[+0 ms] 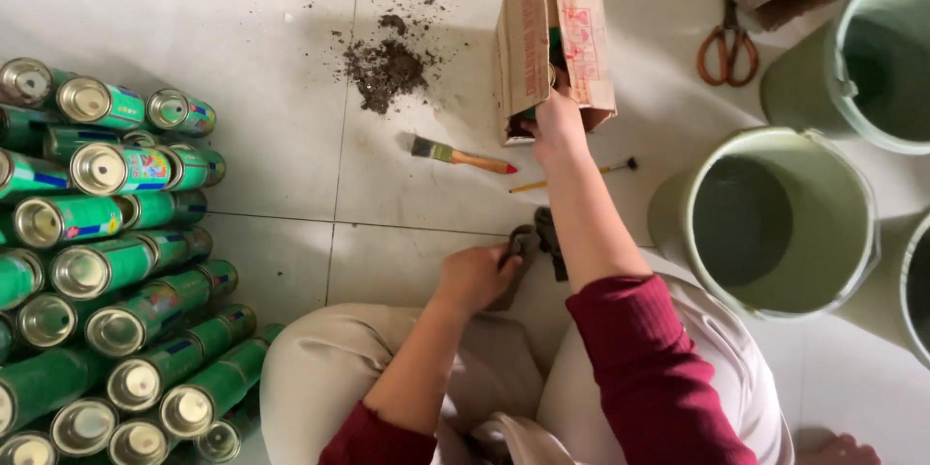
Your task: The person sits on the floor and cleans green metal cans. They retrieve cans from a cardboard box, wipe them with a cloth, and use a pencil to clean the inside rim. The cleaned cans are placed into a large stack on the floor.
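Cardboard box [542,39] is being reached into on the tiled floor [281,68] by the right hand [555,123], grip hidden | left hand [475,276] is being kept closed on a dark tool [531,250] | green cans [116,262] are being stacked left.

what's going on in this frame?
A person sits on the tiled floor. The right hand reaches into an open cardboard box; the left hand grips a dark tool near the knees. A paintbrush and a pile of dirt lie ahead, green spray cans are stacked to the left, and green buckets stand to the right.
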